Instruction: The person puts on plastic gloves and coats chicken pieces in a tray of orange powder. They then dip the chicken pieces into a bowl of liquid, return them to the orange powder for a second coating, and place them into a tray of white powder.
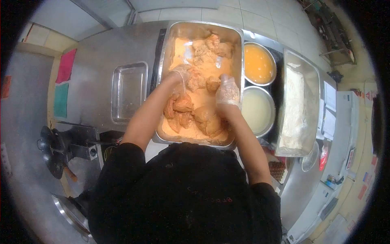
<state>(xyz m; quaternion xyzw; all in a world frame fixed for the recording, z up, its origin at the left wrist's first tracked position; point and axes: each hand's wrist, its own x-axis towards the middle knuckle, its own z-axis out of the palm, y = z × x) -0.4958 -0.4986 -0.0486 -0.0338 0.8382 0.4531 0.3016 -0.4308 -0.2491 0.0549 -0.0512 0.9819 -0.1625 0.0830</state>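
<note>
A deep metal tray (240, 53) holds orange-tinted flour (197, 97) and several coated pieces that look like raw chicken. My left hand (181, 75), in a clear plastic glove, reaches over the tray's left side, its fingers closed at a floured chicken piece (196, 80). Opposite it, my right hand (228, 92), gloved too, has its fingers curled against a smaller chicken piece (213, 83). Darker chicken pieces (208, 120) lie at the near end, and paler floured pieces (205, 53) are grouped at the far end. The fingertips of both hands are partly hidden.
Right of the tray stand a bowl of orange liquid (259, 65) and a bowl of pale liquid (256, 112). Beyond them is a long pan of white flour (293, 101). A shallow metal tray (130, 92) sits on the left counter. A wok (50, 152) is at lower left.
</note>
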